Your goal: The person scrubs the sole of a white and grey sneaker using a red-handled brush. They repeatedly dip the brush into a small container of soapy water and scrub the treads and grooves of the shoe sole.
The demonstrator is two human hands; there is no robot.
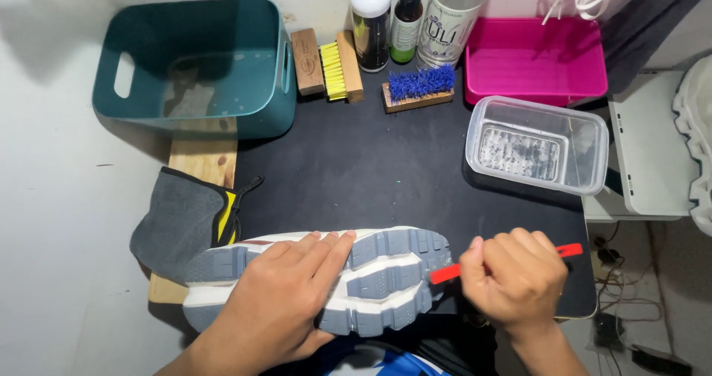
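- Gripping a red-handled brush (569,251) in a closed right hand (515,276), its head meets the sole's toe end.
- Left hand (285,298) lies flat, fingers together, steadying the upturned shoe (393,272) on the black mat (356,168).
- Sole looks largely clean; the clear tub (537,144) and blue brush (420,87) wait behind.

Left hand (285,302), right hand (515,279): both bare, no gloves, no rings seen; forearms uncovered; blue-white garment below, perhaps shirt.

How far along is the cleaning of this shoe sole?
Early to midway, at a guess. Set out already: the clear plastic tub of water and the blue-bristled wooden brush. In hand: the left hand presses the grey-and-white shoe sole down, while the right hand works a red-handled tool at its tread. The brush and bottles look untouched.
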